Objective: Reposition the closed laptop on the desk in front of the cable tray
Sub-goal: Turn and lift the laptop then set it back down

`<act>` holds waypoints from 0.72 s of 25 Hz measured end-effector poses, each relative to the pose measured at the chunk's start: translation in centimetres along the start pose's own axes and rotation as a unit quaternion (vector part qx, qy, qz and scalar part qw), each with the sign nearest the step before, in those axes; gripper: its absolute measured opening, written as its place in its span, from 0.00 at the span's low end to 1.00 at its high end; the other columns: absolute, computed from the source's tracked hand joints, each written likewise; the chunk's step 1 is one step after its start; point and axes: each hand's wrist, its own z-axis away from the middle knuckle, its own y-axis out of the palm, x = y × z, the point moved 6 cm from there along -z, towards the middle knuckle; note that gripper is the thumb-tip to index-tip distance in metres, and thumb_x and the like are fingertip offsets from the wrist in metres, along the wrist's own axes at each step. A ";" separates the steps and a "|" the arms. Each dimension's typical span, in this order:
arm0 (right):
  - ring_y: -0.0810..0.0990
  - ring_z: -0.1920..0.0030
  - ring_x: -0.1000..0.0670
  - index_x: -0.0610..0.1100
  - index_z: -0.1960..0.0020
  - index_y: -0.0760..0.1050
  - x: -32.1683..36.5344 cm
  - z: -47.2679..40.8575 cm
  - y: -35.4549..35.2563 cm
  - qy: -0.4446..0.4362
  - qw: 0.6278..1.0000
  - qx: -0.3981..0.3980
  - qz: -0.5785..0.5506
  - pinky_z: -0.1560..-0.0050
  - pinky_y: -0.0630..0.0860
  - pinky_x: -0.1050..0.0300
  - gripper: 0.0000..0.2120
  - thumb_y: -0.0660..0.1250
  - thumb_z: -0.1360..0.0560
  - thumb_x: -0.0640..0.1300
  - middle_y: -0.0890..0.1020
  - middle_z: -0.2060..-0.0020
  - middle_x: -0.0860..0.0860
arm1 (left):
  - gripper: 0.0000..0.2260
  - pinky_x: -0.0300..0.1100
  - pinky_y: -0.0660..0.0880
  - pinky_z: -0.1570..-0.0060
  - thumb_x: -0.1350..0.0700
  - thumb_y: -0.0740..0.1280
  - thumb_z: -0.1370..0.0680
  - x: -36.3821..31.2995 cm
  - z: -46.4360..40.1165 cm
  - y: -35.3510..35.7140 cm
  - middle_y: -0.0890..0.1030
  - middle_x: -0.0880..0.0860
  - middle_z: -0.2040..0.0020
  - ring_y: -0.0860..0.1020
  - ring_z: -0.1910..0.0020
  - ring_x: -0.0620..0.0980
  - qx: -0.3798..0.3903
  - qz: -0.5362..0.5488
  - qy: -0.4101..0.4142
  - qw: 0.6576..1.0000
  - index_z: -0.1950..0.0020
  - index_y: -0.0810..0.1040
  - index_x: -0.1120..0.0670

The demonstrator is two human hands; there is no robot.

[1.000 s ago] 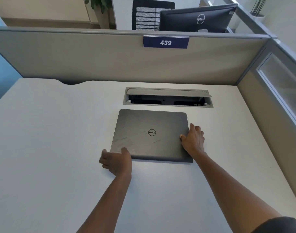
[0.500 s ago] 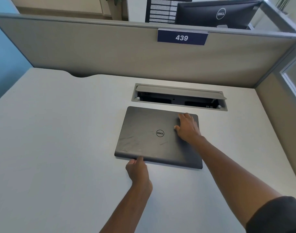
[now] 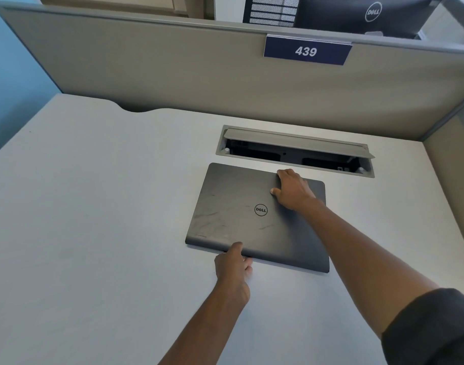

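A closed dark grey Dell laptop (image 3: pixel 233 219) lies flat on the white desk (image 3: pixel 93 206), just in front of the open cable tray (image 3: pixel 294 151) set into the desktop. My right hand (image 3: pixel 291 191) rests on the lid's far right part, fingers curled over the back edge. At the laptop's near edge, left of its middle, my left hand (image 3: pixel 232 264) has its thumb on the lid and its fingers tucked under the edge. The laptop sits slightly skewed, its right side nearer to me.
A grey partition (image 3: pixel 172 75) with a blue "439" plate (image 3: pixel 306 51) walls the desk's far side, and another panel closes the right side. A curved notch (image 3: pixel 138 108) cuts the desk's back edge at left. A Dell monitor (image 3: pixel 368 14) stands beyond the partition.
My right hand slid from the laptop's right edge up to its far edge. My left hand shifted from the near left corner toward the middle of the near edge. The view moved closer.
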 end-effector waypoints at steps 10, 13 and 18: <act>0.72 0.34 0.39 0.44 0.28 0.68 0.1 -1.9 0.3 0.013 0.998 0.042 0.050 0.33 0.67 0.41 0.25 0.63 0.22 0.54 0.73 0.34 0.41 | 0.12 0.54 0.72 0.30 0.52 0.63 0.19 0.7 -0.2 0.9 0.79 0.57 0.49 0.81 0.43 0.61 0.014 -0.025 0.004 1.000 0.39 0.69 0.57; 0.71 0.34 0.39 0.45 0.28 0.68 0.0 -2.0 0.3 0.015 0.998 0.042 0.045 0.33 0.67 0.42 0.26 0.65 0.22 0.55 0.73 0.34 0.42 | 0.13 0.54 0.72 0.30 0.53 0.62 0.18 0.8 -0.8 0.7 0.78 0.60 0.40 0.81 0.47 0.60 0.023 -0.010 0.005 1.000 0.36 0.69 0.58; 0.72 0.34 0.39 0.44 0.29 0.69 0.2 -2.2 -0.2 0.032 0.997 0.049 0.042 0.35 0.68 0.42 0.27 0.68 0.23 0.55 0.74 0.35 0.42 | 0.17 0.53 0.72 0.33 0.57 0.63 0.19 1.1 -1.4 0.5 0.78 0.60 0.46 0.81 0.44 0.61 0.032 -0.024 0.032 0.999 0.33 0.69 0.62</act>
